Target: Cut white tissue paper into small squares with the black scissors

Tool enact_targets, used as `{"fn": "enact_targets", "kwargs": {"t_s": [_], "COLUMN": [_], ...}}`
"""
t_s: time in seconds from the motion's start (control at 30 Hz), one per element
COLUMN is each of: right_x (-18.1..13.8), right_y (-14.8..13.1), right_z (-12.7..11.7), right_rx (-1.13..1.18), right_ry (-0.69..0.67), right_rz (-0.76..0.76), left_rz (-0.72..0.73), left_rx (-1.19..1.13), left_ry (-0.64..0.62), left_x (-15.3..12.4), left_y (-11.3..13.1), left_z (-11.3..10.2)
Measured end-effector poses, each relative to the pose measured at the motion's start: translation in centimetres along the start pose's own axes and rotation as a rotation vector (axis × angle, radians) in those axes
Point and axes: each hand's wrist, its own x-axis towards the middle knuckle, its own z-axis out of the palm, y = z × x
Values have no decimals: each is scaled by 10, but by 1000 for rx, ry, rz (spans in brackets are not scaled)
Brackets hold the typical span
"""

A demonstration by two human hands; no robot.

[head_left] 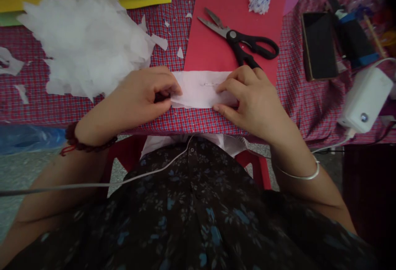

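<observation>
White, thin and seemingly layered, the paper strip (198,88) lies flat in the head view, at the near side of the tabletop (198,117), its far part over the red sheet (206,53) and its near edge over the checked cloth. Being close to the body, it can probably be worked with both elbows bent and low.

At the strip's left end, the left hand (151,90) is curled inward, thumb and forefinger seeming to pinch the paper, perhaps to pull the layers even. The right hand (247,92) arches over its right end, fingertips on top and thumb at the near edge, gripping it lightly, probably so that it cannot slide or spring open. Both forearms angle inward toward the strip, with the wrists near the tabletop's front edge.

Beyond the strip to the right, black-handled scissors (232,35) rest on the red sheet, likely left there for easy reach. Beyond it to the left lies a jagged pile of white paper (89,43), perhaps set aside for working room; a phone (320,47) sits well to its right
</observation>
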Motion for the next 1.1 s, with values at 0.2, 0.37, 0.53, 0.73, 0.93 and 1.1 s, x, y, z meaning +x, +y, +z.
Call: {"fn": "enact_targets", "kwargs": {"t_s": [0.2, 0.37, 0.53, 0.73, 0.93, 1.1], "right_x": [-1, 0, 13, 42, 77, 95], "right_y": [1, -1, -14, -8, 21, 31], "right_z": [1, -8, -12, -7, -12, -27], "right_rx": [14, 81, 127, 306, 1062, 1371], "right_ry": [8, 18, 66, 12, 206, 170], "right_rz": [-3, 16, -4, 55, 396, 459], "left_rz": [14, -77, -181, -256, -193, -206], "left_rx": [37, -39, -83, -113, -208, -390], "left_ry": [78, 142, 189, 365, 584, 312], "left_x": [2, 4, 7, 18, 29, 50], "left_y": [0, 13, 20, 27, 48, 38], "left_z": [13, 8, 6, -2, -21, -25]}}
